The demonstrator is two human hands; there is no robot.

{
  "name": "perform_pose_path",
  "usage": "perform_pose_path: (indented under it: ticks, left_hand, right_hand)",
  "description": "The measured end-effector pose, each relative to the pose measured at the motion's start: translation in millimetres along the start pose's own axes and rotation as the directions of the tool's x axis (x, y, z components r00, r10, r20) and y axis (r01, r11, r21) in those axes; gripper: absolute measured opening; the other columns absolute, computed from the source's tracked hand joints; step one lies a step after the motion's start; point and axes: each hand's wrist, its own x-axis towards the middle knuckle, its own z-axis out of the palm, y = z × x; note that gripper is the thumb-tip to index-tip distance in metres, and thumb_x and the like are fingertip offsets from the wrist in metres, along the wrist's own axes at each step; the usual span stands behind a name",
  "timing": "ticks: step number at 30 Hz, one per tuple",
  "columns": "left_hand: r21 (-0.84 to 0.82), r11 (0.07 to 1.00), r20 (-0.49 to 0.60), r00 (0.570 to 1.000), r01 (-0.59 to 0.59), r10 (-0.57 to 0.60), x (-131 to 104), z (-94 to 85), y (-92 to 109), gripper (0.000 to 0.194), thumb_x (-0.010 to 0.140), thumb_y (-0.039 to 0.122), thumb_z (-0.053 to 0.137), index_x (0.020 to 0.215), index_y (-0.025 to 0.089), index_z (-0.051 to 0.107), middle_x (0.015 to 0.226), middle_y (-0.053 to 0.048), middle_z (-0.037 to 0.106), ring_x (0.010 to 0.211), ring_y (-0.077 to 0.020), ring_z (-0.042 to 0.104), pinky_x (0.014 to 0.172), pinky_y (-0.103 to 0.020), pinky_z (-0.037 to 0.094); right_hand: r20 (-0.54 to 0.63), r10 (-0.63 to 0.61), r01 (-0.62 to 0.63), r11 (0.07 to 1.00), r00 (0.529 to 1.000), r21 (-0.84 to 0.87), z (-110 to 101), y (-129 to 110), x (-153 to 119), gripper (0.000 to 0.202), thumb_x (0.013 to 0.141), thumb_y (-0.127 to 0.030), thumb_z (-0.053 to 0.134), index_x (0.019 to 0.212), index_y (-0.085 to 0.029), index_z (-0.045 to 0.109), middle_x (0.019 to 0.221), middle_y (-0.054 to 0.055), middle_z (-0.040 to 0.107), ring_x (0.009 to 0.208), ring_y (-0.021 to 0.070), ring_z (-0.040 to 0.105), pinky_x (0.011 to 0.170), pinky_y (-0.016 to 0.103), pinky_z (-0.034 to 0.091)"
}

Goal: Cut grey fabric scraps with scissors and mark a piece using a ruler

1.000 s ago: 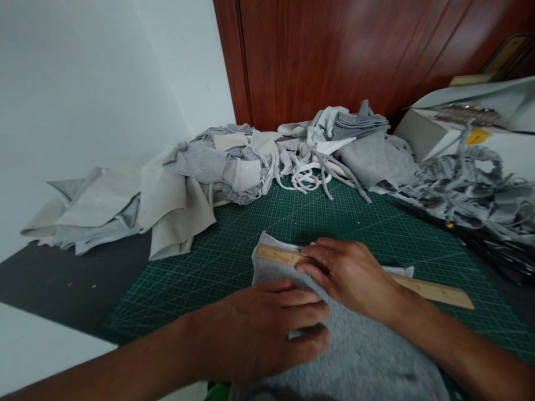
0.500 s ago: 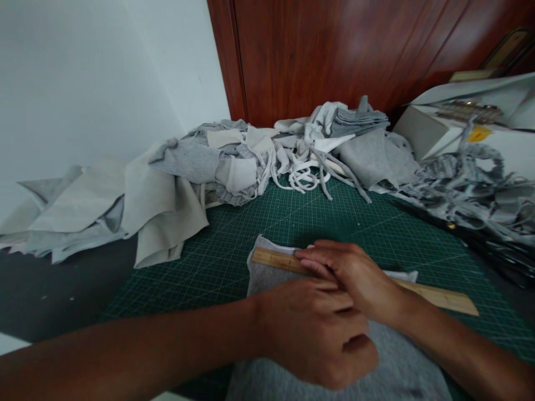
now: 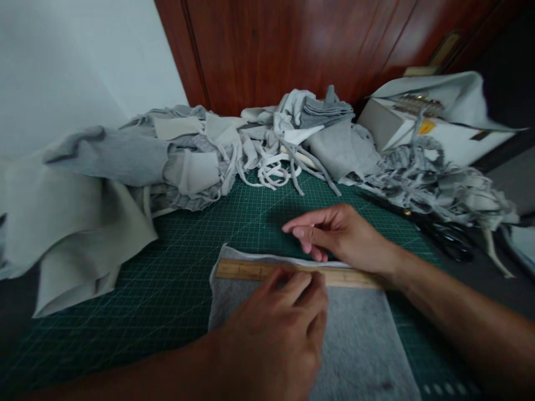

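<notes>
In the head view, one flat wooden ruler (image 3: 238, 270) lies across one grey knit cloth (image 3: 355, 334), near its far edge. The left hand's (image 3: 284, 323) bunched fingers touch the ruler; whether they grip cannot be told. The right hand (image 3: 334, 231), loosely curled, hovers by that edge. One white box (image 3: 451, 142) bears small metallic pieces (image 3: 418, 104).

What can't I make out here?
All in the head view:
Flat tan wooden ruler: right end hidden behind the bare right forearm; markings too blurred.
Heathered gray knit fabric: near edge cut off by the picture's bottom.
Shiny pile on the white rectangular box: too small and blurred.
</notes>
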Motion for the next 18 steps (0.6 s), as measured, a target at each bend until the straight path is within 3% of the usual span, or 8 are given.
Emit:
perform_pose_path:
  ticks: [2, 4, 6, 8, 13, 18]
  left_hand:
    - [0.022, 1.0, 0.006, 1.0, -0.015, 0.015, -0.8, 3.0, -0.4, 0.038, 0.099, 0.034, 0.054, 0.121, 0.013, 0.076, 0.136, -0.01, 0.072, 0.117, -0.0273, 0.063, 0.097, -0.044, 0.053]
    - [0.042, 0.999, -0.021, 1.0, 0.019, -0.018, -1.2, 6.6, -1.3, 0.034, 0.099, 0.034, 0.058, 0.122, 0.016, 0.076, 0.137, -0.009, 0.072, 0.116, -0.0261, 0.063, 0.097, -0.044, 0.052]
    - [0.052, 0.998, -0.055, 0.998, 0.028, -0.026, -1.3, 10.4, -2.5, 0.033, 0.099, 0.032, 0.058, 0.123, 0.017, 0.076, 0.137, -0.008, 0.073, 0.116, -0.0253, 0.062, 0.097, -0.043, 0.051]
    - [0.054, 0.998, -0.073, 0.997, 0.013, -0.009, -1.1, 13.7, -4.1, 0.033, 0.101, 0.03, 0.055, 0.122, 0.018, 0.077, 0.137, -0.006, 0.073, 0.118, -0.0244, 0.062, 0.098, -0.042, 0.05]
    - [0.032, 0.999, -0.14, 0.99, 0.016, -0.011, -1.5, 22.4, -7.1, 0.034, 0.102, 0.025, 0.049, 0.119, 0.02, 0.078, 0.132, -0.004, 0.076, 0.124, -0.0236, 0.061, 0.112, -0.043, 0.043]
    - [0.048, 0.999, -0.145, 0.989, 0.022, -0.015, -6.1, 31.1, -7.9, 0.033, 0.1, 0.025, 0.053, 0.123, 0.021, 0.076, 0.133, -0.004, 0.075, 0.128, -0.0243, 0.058, 0.112, -0.042, 0.044]
  right_hand:
    - [-0.229, -0.092, 0.099, 0.995, 0.969, 0.021, -28.1, -15.1, -7.2, 0.025, 0.089, -0.041, 0.081, 0.101, -0.019, 0.084, 0.063, -0.003, 0.064, 0.049, 0.0099, 0.053, 0.043, 0.023, 0.041]
    - [-0.443, -0.164, 0.172, 0.985, 0.881, -0.022, -57.9, -26.4, -20.3, 0.017, 0.088, -0.038, 0.083, 0.095, -0.022, 0.084, 0.062, -0.003, 0.062, 0.048, 0.009, 0.049, 0.041, 0.023, 0.037]
    - [-0.563, -0.183, 0.178, 0.982, 0.806, -0.064, -83.3, -29.9, -36.6, 0.015, 0.085, -0.035, 0.086, 0.093, -0.023, 0.084, 0.061, -0.003, 0.061, 0.048, 0.0093, 0.048, 0.04, 0.024, 0.035]
    - [-0.605, -0.173, 0.123, 0.985, 0.777, -0.123, -100.7, -26.3, -52.5, 0.018, 0.08, -0.034, 0.089, 0.093, -0.023, 0.085, 0.062, -0.001, 0.064, 0.048, 0.0101, 0.05, 0.04, 0.024, 0.037]
    - [-0.525, -0.167, 0.011, 0.957, 0.835, -0.288, -117.3, -15.3, -74.7, 0.022, 0.077, -0.038, 0.093, 0.09, -0.022, 0.086, 0.064, 0.002, 0.07, 0.05, 0.0122, 0.058, 0.044, 0.026, 0.048]
    - [-0.513, -0.198, 0.004, 0.935, 0.835, -0.354, -126.6, -11.7, -76.4, 0.025, 0.079, -0.044, 0.091, 0.092, -0.022, 0.086, 0.066, 0.002, 0.072, 0.051, 0.0122, 0.06, 0.047, 0.027, 0.053]
